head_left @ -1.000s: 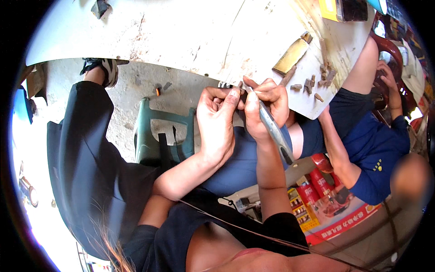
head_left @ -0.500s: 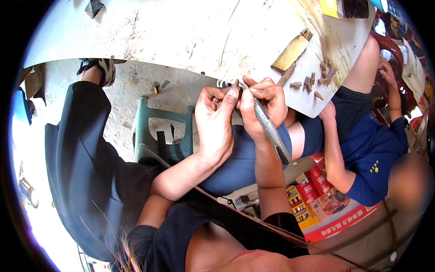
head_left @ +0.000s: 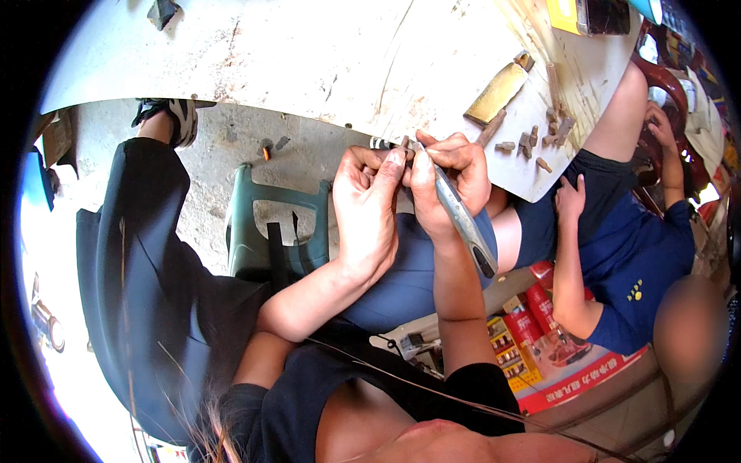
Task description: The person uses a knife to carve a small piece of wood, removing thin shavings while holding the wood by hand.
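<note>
My left hand (head_left: 367,204) is closed, pinching a small brown woody piece (head_left: 406,142) between thumb and fingers, just off the near edge of the white table. My right hand (head_left: 454,181) is wrapped round a grey-blue utility knife (head_left: 465,224), whose handle end points down and to the right. The knife's front end meets the small piece between the two hands, which are almost touching. Fingers hide most of the piece and the blade.
On the white table (head_left: 293,54) lie a yellow-faced split chunk (head_left: 498,94) and several small brown pieces (head_left: 527,145). A yellow box (head_left: 566,15) sits far right. A green stool (head_left: 241,208) stands below. A co-worker in a blue shirt (head_left: 625,262) sits at the right.
The co-worker's hand has moved from beside the table corner onto their lap, and their head has shifted slightly. My hands hold nearly the same place on the knife and the woody piece.
</note>
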Tool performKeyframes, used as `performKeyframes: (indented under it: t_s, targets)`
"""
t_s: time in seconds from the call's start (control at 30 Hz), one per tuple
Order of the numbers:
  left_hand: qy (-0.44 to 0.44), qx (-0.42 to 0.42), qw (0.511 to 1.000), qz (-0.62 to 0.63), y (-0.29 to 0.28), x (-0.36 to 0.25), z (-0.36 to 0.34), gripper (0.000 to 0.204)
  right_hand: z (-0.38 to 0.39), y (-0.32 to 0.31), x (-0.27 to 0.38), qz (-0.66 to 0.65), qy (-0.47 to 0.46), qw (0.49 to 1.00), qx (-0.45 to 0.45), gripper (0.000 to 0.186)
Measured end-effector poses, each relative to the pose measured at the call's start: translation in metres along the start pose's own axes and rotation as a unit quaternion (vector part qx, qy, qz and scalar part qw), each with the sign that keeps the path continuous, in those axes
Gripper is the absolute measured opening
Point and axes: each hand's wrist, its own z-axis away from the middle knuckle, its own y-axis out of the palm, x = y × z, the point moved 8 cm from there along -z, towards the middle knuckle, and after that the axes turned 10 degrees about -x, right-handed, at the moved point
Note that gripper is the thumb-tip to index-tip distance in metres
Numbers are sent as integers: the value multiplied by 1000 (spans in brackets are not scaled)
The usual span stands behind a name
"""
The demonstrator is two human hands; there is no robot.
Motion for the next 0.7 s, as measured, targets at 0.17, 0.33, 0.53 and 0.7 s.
performKeyframes:
  t_s: [0.17,0.33,0.53,0.7]
  targets:
    - [5,10,1000,6,1,-1,0,13,0,1,0,7,-2,1000,5,22]
    - [5,17,1000,13,0,0,0,13,0,0,-1,13,-9,1000,0,22]
    - [11,-2,1000,-4,-2,1,-1,14,-1,4,7,53,-39,998,4,22]
    - [4,10,1000,-5,-5,5,-2,15,-4,4,8,56,-34,998,16,23]
